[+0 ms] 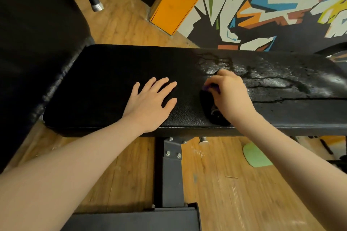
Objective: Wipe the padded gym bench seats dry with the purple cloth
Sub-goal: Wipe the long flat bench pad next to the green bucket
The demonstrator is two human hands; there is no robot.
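Black vinyl bench seat (105, 84) runs nine to three o'clock, its wet stretch lying toward three from my right hand (229, 93). That hand, nearer the wet, is bunched round the purple cloth (211, 86); my left hand (152, 103) rests flat, fingers spread.

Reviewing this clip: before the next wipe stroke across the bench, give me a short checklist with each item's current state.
1. Right hand holds the cloth: ok, fingers curled round it.
2. Cloth on the seat: ok, bunched under the hand.
3. Left hand steadies the seat: ok, flat, fingers spread.
4. Seat dry to the right of the cloth: not ok, a wet sheen remains.
5. Seat dry by the left hand: cannot tell, too dark.
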